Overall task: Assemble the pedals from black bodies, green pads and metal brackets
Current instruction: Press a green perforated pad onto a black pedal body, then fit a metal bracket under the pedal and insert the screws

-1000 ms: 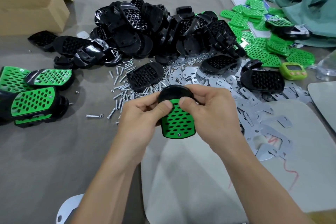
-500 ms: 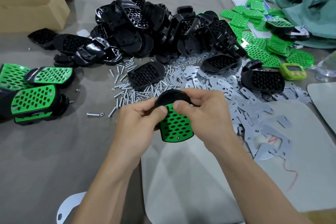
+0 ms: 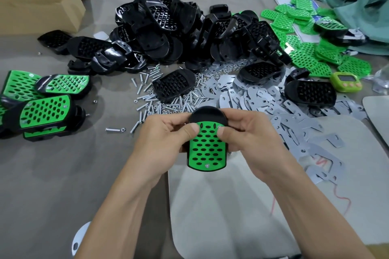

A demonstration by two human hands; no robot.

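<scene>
Finished pedals (image 3: 45, 111) lie at the left of the counter (image 3: 63, 174). Near the middle, the left hand (image 3: 164, 143) and right hand (image 3: 252, 136) grip one pedal (image 3: 207, 149) between them, fingers curled round its sides and both thumbs pressing the far end of its green face. Metal brackets (image 3: 263, 101) and loose green pads (image 3: 305, 57) lie further right.
</scene>
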